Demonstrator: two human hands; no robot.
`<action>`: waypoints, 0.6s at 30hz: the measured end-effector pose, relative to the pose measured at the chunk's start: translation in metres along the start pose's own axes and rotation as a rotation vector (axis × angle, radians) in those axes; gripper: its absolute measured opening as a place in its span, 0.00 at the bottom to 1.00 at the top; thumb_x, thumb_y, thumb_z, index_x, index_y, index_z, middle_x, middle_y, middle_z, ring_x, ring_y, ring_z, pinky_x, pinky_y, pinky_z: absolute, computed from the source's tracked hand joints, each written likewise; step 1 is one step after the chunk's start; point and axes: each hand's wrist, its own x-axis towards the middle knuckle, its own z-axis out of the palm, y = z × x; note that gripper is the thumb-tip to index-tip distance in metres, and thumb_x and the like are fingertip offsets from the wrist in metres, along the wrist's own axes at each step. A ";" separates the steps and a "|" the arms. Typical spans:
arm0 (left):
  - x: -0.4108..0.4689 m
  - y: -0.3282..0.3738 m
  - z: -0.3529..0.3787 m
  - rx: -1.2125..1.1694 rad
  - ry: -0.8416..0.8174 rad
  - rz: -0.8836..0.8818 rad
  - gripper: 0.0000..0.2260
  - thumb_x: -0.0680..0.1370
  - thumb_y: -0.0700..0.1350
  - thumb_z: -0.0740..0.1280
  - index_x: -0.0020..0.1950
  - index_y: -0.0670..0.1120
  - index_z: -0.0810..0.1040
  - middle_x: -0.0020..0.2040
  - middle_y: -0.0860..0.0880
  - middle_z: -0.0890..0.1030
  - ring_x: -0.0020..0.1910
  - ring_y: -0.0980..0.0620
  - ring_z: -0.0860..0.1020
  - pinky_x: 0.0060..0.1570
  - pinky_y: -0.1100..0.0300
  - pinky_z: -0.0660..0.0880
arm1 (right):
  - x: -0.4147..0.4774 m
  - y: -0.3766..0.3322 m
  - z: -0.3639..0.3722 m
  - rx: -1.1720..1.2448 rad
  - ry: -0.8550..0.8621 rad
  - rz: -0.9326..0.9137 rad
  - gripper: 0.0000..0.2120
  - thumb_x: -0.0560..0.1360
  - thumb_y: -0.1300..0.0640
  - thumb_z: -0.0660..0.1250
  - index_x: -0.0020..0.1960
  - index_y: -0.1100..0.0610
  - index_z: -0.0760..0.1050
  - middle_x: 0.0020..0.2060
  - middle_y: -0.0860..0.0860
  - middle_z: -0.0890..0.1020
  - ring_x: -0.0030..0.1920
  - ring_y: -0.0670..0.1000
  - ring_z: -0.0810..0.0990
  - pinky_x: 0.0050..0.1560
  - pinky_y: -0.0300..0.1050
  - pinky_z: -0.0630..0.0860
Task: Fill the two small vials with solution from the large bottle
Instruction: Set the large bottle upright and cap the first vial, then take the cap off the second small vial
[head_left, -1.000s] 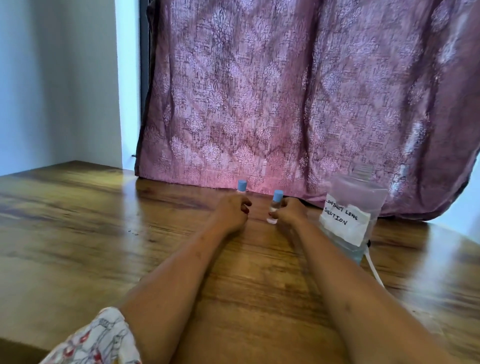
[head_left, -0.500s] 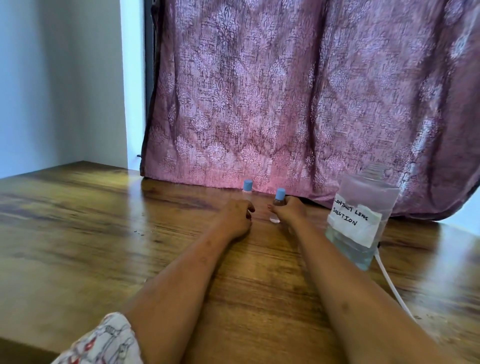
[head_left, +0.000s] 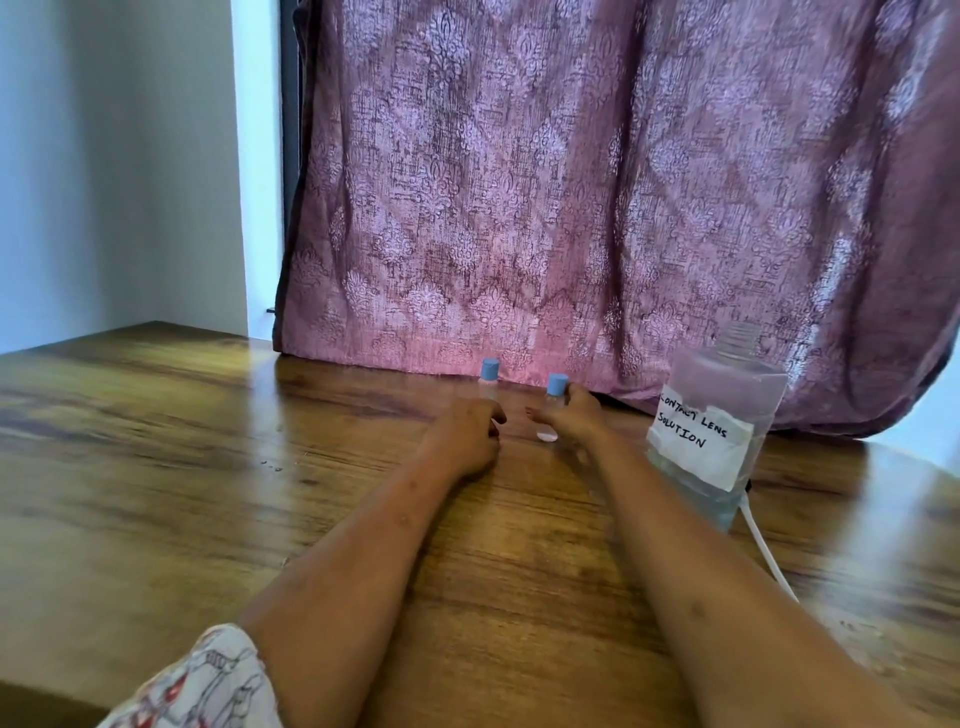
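Observation:
Two small clear vials with blue caps stand near the table's far edge, in front of the curtain. My left hand is curled around the left vial; only its cap and neck show above my knuckles. My right hand grips the right vial, which leans slightly, with its base showing below my thumb. The large clear bottle, labelled "CONTACT LENS SOLUTION", stands to the right of my right hand, its threaded neck uncapped and liquid in its lower part.
The wooden table ends at a purple patterned curtain just behind the vials. A white cable runs along the table from behind the large bottle. A white wall stands at the left.
Both hands stay on the vials in nearly the same place. My right thumb has opened out a little toward the left. The view has shifted slightly.

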 end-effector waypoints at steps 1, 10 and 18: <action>0.000 0.000 0.000 -0.003 0.001 0.001 0.16 0.74 0.41 0.67 0.62 0.47 0.75 0.57 0.47 0.81 0.55 0.50 0.78 0.60 0.52 0.75 | 0.000 -0.001 0.001 -0.015 0.032 -0.008 0.27 0.68 0.59 0.74 0.64 0.62 0.70 0.59 0.56 0.77 0.58 0.57 0.76 0.60 0.52 0.74; 0.002 -0.003 0.000 -0.005 0.016 -0.002 0.15 0.75 0.42 0.67 0.61 0.47 0.75 0.56 0.47 0.80 0.55 0.50 0.78 0.60 0.53 0.75 | 0.009 0.001 0.001 0.042 0.057 -0.036 0.21 0.74 0.65 0.68 0.66 0.61 0.70 0.62 0.58 0.77 0.60 0.55 0.76 0.56 0.45 0.73; 0.001 -0.006 -0.002 -0.004 0.045 -0.016 0.15 0.75 0.41 0.66 0.62 0.45 0.75 0.58 0.46 0.80 0.57 0.49 0.77 0.62 0.53 0.73 | 0.002 -0.008 -0.007 0.116 0.063 -0.098 0.31 0.73 0.65 0.68 0.72 0.58 0.58 0.68 0.57 0.69 0.64 0.57 0.72 0.54 0.43 0.72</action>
